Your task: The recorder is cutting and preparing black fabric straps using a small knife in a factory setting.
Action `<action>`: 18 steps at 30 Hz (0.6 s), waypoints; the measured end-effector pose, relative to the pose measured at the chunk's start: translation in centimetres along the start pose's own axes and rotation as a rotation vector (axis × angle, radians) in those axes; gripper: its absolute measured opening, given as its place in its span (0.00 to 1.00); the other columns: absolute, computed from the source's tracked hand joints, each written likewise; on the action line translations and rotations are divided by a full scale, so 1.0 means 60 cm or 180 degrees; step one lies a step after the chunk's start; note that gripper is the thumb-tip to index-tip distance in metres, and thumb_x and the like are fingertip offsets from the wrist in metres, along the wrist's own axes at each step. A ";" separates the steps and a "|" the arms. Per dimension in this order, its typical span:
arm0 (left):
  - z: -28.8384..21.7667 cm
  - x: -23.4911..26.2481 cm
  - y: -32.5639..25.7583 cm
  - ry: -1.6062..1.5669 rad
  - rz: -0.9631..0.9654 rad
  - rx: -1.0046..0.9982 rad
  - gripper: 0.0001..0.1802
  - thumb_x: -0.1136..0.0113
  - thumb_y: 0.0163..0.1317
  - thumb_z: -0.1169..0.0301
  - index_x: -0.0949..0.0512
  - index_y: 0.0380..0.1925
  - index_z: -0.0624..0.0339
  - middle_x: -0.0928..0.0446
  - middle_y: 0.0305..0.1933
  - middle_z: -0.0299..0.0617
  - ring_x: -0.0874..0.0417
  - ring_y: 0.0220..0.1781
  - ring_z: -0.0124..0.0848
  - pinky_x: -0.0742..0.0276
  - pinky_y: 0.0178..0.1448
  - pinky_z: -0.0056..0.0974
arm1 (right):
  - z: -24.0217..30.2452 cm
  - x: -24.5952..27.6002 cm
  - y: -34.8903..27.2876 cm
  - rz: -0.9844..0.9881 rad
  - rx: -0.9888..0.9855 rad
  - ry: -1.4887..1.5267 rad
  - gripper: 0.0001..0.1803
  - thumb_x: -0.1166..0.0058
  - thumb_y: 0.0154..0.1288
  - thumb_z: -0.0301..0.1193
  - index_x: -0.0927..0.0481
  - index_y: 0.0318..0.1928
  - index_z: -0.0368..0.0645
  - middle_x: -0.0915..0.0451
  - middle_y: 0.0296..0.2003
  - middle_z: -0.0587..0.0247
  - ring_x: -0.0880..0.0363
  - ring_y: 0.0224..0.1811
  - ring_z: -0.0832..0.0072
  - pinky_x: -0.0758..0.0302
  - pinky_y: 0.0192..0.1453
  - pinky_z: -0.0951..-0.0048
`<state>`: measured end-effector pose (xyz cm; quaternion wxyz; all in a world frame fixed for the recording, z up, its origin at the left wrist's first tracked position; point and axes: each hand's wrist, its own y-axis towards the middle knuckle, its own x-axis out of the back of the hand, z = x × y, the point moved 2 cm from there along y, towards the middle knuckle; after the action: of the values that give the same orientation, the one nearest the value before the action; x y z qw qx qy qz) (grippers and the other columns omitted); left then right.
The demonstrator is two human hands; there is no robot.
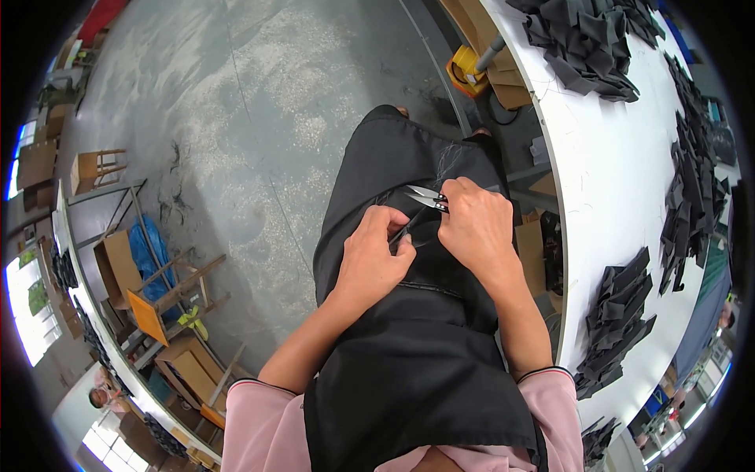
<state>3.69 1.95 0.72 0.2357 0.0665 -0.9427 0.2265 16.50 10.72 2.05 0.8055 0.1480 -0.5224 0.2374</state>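
Observation:
Over my lap, my right hand (pixel 477 224) is closed around a small pair of thread snips (pixel 427 196). The blades stand apart and point left, toward my other hand. My left hand (pixel 376 250) is closed, with thumb and fingertips pinching a small dark piece of fabric (pixel 403 234) just below the blades. Where that piece ends is hard to see against the black apron (pixel 417 370) over my lap. Loose pale threads (pixel 450 160) lie on the apron beyond my hands.
A white table (pixel 586 204) curves along my right side, bearing several piles of black fabric pieces (pixel 617 322). Beneath it are a yellow container (pixel 465 71) and cardboard. At left stand wooden stools (pixel 193 283), a blue bag (pixel 151 250) and another long table. Another person (pixel 106 391) is at far lower left.

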 end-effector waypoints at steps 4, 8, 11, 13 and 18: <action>0.002 -0.001 -0.001 -0.0157 -0.0101 -0.0321 0.10 0.43 0.54 0.76 0.26 0.37 0.65 0.25 0.35 0.44 0.21 0.35 0.34 0.27 0.41 0.35 | -0.009 0.002 0.005 0.0213 -0.0253 -0.0018 0.03 0.47 0.44 0.22 0.25 0.24 0.37 0.23 0.25 0.54 0.22 0.25 0.55 0.26 0.28 0.61; 0.006 0.004 0.003 -0.0395 -0.0047 -0.0497 0.09 0.47 0.60 0.76 0.24 0.40 0.65 0.22 0.34 0.39 0.22 0.34 0.23 0.28 0.40 0.28 | -0.022 -0.001 0.008 0.0463 -0.0395 0.0068 0.04 0.44 0.47 0.24 0.24 0.25 0.38 0.22 0.27 0.55 0.23 0.29 0.54 0.27 0.31 0.60; 0.025 0.006 0.007 -0.0764 0.0439 0.0264 0.09 0.48 0.63 0.74 0.24 0.40 0.65 0.23 0.34 0.34 0.24 0.35 0.20 0.29 0.40 0.26 | -0.029 -0.015 0.005 0.0495 -0.0356 0.0332 0.05 0.44 0.48 0.25 0.24 0.27 0.38 0.22 0.29 0.55 0.23 0.31 0.53 0.27 0.32 0.60; 0.035 -0.004 0.006 -0.1621 0.0559 0.0532 0.09 0.49 0.63 0.74 0.24 0.41 0.66 0.23 0.34 0.33 0.26 0.35 0.19 0.30 0.40 0.26 | -0.033 -0.035 -0.006 0.0365 -0.0343 0.0471 0.06 0.44 0.49 0.26 0.24 0.30 0.39 0.22 0.30 0.56 0.22 0.30 0.56 0.27 0.32 0.62; 0.043 -0.010 0.002 -0.2258 0.0693 0.0847 0.09 0.51 0.65 0.74 0.25 0.41 0.67 0.25 0.33 0.32 0.29 0.35 0.17 0.32 0.43 0.24 | -0.021 -0.023 -0.051 -0.0200 -0.0617 0.1592 0.18 0.42 0.54 0.30 0.29 0.45 0.43 0.28 0.34 0.61 0.24 0.31 0.66 0.29 0.33 0.69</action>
<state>3.14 0.91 -1.64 -0.1407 0.0703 -0.9296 0.3334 18.64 8.47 0.30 0.9269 0.0231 -0.3227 0.1904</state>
